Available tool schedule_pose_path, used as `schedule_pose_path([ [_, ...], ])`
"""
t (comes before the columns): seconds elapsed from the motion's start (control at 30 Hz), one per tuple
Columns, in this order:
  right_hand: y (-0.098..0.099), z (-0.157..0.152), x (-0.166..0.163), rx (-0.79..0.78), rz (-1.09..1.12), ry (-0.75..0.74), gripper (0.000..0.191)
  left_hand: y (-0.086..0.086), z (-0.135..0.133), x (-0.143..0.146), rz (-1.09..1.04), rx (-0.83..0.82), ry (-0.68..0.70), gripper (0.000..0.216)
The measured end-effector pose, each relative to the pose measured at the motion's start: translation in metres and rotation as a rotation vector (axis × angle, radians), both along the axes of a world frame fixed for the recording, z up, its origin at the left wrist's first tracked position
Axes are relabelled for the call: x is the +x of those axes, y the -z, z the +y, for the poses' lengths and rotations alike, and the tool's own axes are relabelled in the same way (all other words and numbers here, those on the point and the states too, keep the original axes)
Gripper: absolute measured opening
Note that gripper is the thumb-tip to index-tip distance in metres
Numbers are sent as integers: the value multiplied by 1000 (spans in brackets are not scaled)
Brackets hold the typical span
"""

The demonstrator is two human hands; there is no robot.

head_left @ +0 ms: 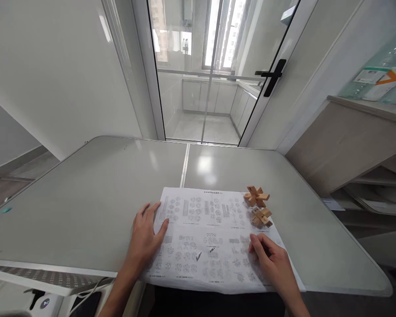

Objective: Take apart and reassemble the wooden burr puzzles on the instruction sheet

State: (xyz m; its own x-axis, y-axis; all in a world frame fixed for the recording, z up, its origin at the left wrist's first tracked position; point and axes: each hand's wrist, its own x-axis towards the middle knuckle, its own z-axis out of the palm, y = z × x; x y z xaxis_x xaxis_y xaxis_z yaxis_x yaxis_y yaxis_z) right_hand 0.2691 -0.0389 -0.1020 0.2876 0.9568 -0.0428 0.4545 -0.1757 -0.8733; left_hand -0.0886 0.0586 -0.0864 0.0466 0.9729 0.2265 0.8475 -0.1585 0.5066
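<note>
A white instruction sheet (204, 229) printed with small puzzle diagrams lies on the grey table (86, 198) in front of me. My left hand (145, 240) lies flat with fingers spread on the sheet's left edge. My right hand (272, 259) rests on the sheet's lower right part, fingers loosely curled and holding nothing. Two wooden burr puzzles sit at the sheet's upper right: a cross-shaped one (256, 196) and a smaller one (261, 217) just in front of it, a short way beyond my right fingertips.
A seam (185, 165) runs down the table's middle. Glass doors with a black handle (272, 75) stand behind the table. A wooden shelf unit (356, 145) with papers is at the right. A white device with a cable (46, 301) sits below the table's left edge.
</note>
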Motion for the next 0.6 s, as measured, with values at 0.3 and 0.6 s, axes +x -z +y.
schedule_pose_path([
  [0.3,-31,12,6,77,-105,51,57,2,0,0,-7,18,-1,55],
  [0.6,-38,89,59,60,-464,326,60,3,0,0,-22,18,3,55],
])
